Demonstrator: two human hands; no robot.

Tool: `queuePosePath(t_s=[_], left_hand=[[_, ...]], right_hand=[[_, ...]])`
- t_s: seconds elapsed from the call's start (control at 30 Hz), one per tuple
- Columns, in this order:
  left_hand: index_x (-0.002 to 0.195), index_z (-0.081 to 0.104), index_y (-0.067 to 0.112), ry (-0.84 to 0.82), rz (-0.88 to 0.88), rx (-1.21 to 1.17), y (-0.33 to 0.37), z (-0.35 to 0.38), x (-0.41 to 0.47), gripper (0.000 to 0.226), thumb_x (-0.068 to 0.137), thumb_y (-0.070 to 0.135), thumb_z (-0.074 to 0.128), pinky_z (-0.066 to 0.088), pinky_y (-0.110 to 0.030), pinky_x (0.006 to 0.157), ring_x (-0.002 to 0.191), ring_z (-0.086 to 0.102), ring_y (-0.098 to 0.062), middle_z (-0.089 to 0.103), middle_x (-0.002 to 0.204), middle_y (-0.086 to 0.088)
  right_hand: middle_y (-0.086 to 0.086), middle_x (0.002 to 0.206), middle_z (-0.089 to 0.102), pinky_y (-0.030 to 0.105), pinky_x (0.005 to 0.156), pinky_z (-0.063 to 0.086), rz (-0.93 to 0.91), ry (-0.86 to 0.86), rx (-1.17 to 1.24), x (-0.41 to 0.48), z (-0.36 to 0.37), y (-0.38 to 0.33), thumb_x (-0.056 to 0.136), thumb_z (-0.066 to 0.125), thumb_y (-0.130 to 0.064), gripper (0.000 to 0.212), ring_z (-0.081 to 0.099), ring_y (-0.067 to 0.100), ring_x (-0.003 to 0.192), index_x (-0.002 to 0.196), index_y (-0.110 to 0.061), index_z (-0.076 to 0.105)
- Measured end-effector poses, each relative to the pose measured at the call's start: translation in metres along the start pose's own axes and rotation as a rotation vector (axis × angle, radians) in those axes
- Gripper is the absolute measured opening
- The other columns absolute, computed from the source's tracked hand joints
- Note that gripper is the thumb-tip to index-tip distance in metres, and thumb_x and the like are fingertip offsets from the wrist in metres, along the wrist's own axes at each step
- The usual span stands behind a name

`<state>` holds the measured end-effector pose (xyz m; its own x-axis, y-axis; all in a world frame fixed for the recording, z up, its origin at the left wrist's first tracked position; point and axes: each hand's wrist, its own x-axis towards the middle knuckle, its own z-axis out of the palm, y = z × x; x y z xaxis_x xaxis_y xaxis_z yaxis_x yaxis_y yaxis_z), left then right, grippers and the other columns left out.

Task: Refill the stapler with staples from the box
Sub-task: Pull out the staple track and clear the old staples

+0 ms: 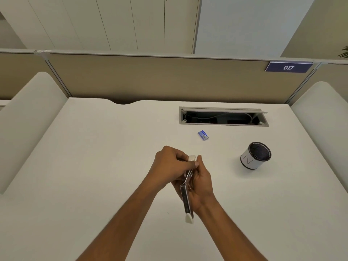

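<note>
The stapler (186,200) is swung open above the white desk (94,166), its white-tipped top arm pointing toward me and its metal staple channel running up between my hands. My left hand (169,166) pinches the far white end of the stapler. My right hand (201,183) cups the hinge and body from the right side. The small blue staple box (203,135) lies flat on the desk beyond my hands, apart from both. Whether any staples sit in the channel cannot be made out.
A white cylindrical pen cup (255,155) with a dark mesh inside stands at the right. An open cable tray (224,116) is cut into the desk's far side. Beige partition panels enclose the desk, with white dividers at left and right.
</note>
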<state>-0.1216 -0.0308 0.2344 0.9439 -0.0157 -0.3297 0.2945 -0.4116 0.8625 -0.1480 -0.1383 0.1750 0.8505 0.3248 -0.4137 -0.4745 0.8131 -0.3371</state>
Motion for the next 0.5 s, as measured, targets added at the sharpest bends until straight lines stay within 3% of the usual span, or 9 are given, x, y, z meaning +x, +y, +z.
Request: queuePosePath(t_s=[0.13, 0.33, 0.5], left_hand=[[0.082, 0.082, 0.020, 0.027, 0.009, -0.024, -0.0002, -0.0006, -0.0020, 0.021, 0.073, 0.036, 0.091, 0.067, -0.031, 0.068, 0.061, 0.078, -0.012, 0.080, 0.071, 0.001], [0.085, 0.082, 0.021, 0.043, 0.071, 0.085, -0.0041, -0.0017, -0.0073, 0.021, 0.077, 0.040, 0.088, 0.062, -0.023, 0.065, 0.066, 0.076, -0.008, 0.080, 0.073, 0.004], [0.084, 0.082, 0.020, 0.013, 0.092, 0.180, -0.0056, 0.0018, -0.0091, 0.017, 0.079, 0.036, 0.087, 0.064, -0.029, 0.070, 0.070, 0.074, -0.009, 0.079, 0.075, 0.004]], right_hand=[[0.023, 0.117, 0.073, 0.045, 0.094, 0.057, 0.002, 0.044, 0.027, -0.0013, -0.0059, 0.0003, 0.103, 0.039, -0.052, 0.064, 0.072, 0.034, 0.111, 0.113, 0.000, 0.075], [0.023, 0.103, 0.077, 0.041, 0.081, 0.064, 0.009, 0.121, 0.054, -0.0007, -0.0079, -0.0024, 0.102, 0.042, -0.044, 0.058, 0.077, 0.033, 0.093, 0.102, 0.002, 0.077], [0.023, 0.109, 0.072, 0.044, 0.108, 0.047, 0.013, 0.149, 0.015, -0.0022, -0.0067, -0.0018, 0.102, 0.052, -0.028, 0.037, 0.069, 0.033, 0.105, 0.109, 0.004, 0.069]])
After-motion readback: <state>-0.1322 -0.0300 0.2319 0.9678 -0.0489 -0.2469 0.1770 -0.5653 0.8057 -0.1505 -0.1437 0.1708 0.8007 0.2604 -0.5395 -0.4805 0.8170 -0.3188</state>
